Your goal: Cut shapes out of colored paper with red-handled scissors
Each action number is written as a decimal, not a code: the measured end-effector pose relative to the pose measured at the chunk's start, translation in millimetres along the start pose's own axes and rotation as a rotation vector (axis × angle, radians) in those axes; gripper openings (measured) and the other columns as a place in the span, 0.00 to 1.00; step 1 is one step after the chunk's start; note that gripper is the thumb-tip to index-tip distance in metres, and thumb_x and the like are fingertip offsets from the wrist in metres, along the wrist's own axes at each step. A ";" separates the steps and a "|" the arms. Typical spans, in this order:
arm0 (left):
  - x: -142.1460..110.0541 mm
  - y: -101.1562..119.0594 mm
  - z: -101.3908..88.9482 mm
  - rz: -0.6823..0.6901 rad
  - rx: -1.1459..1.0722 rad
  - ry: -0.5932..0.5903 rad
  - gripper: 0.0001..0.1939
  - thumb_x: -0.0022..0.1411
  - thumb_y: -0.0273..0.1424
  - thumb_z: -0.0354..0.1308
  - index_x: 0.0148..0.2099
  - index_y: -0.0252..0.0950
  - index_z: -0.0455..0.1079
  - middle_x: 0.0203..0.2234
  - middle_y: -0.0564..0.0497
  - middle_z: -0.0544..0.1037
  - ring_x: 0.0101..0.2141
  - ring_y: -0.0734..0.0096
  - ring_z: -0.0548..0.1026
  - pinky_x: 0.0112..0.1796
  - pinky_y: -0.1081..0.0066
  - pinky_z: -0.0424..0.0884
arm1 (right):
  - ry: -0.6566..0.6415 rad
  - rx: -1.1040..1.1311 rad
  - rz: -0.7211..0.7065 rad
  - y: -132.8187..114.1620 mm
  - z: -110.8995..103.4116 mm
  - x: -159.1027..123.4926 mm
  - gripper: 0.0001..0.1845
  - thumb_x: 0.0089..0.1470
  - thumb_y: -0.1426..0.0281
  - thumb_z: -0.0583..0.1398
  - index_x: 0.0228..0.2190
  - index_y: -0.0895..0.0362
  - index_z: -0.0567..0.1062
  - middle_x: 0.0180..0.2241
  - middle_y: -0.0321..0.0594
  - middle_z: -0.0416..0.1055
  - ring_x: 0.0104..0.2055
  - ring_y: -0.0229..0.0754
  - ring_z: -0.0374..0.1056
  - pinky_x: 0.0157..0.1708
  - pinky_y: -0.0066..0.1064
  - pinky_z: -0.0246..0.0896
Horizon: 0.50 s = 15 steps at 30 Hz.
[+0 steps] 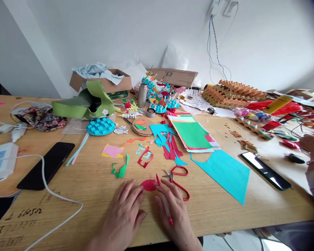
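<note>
A small red paper cutout (148,185) lies flat on the wooden table between my hands. My left hand (126,211) rests palm down with its fingers stretched out, the fingertips at the cutout's left edge. A red pen (165,205) sits in my right hand (174,211), tip pointing away from me. The fingers of that hand are bent around the pen and touch the cutout's right side. Close by on the right are red-handled scissors (181,167), blades slightly apart. Beyond the cutout lie green (121,169) and red (146,157) paper scraps.
A stack of coloured paper (193,132) and a blue sheet (225,174) lie to the right. Phones rest at left (48,165) and right (265,170). A white cable (68,200) crosses the left side. Another person's hand (312,146) is at the far right.
</note>
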<state>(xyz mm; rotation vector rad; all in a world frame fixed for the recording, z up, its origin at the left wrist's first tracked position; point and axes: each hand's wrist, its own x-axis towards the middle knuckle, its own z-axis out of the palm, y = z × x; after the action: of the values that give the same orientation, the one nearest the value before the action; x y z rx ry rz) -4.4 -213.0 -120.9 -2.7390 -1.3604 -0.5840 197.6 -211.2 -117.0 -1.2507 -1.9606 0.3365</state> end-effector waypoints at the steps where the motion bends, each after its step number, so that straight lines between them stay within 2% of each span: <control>1: -0.2 0.6 0.1 0.005 0.005 0.002 0.23 0.61 0.28 0.58 0.59 0.33 0.67 0.54 0.45 0.75 0.59 0.50 0.65 0.54 0.49 0.71 | 0.038 0.070 0.044 -1.8 1.5 -2.0 0.14 0.63 0.75 0.55 0.48 0.54 0.72 0.47 0.47 0.74 0.53 0.48 0.68 0.49 0.40 0.68; 3: -1.2 2.0 -0.6 0.013 0.013 0.009 0.24 0.61 0.28 0.58 0.60 0.33 0.66 0.54 0.45 0.75 0.59 0.51 0.66 0.54 0.50 0.72 | 0.126 0.218 0.170 -6.5 5.6 -5.7 0.10 0.65 0.72 0.54 0.44 0.53 0.73 0.39 0.43 0.76 0.45 0.44 0.73 0.43 0.34 0.69; 6: -1.1 4.9 -3.7 0.011 0.020 0.026 0.25 0.62 0.28 0.57 0.61 0.33 0.64 0.57 0.44 0.72 0.59 0.52 0.66 0.53 0.53 0.73 | 0.263 0.370 0.350 -14.3 11.1 -7.7 0.15 0.68 0.66 0.49 0.41 0.54 0.74 0.29 0.37 0.75 0.32 0.39 0.73 0.35 0.29 0.69; 9: 3.0 6.7 -5.7 0.015 0.040 0.045 0.25 0.62 0.29 0.56 0.62 0.33 0.64 0.59 0.44 0.70 0.60 0.51 0.64 0.53 0.53 0.72 | 0.370 0.424 0.428 -19.1 12.1 -3.1 0.20 0.69 0.61 0.47 0.41 0.54 0.76 0.29 0.38 0.75 0.26 0.36 0.69 0.29 0.26 0.67; 11: 6.1 6.6 -4.7 0.026 0.058 0.043 0.25 0.63 0.31 0.56 0.61 0.32 0.65 0.58 0.44 0.71 0.60 0.50 0.64 0.53 0.52 0.71 | 0.365 0.438 0.442 -19.2 10.8 0.9 0.18 0.68 0.62 0.49 0.40 0.55 0.77 0.29 0.37 0.74 0.26 0.36 0.69 0.29 0.26 0.66; 15: 8.4 4.3 1.1 0.043 0.065 0.027 0.24 0.62 0.32 0.58 0.59 0.33 0.67 0.55 0.45 0.74 0.59 0.49 0.64 0.54 0.50 0.68 | 0.264 0.422 0.392 -15.3 10.9 0.9 0.09 0.64 0.69 0.55 0.41 0.54 0.76 0.28 0.37 0.73 0.29 0.37 0.71 0.31 0.25 0.67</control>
<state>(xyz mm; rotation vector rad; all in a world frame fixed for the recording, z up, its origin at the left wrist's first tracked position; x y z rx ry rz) 3.9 -209.0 -118.5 -2.6922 -1.2878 -0.5612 179.5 -215.9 -115.0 -1.3116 -1.3278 0.7021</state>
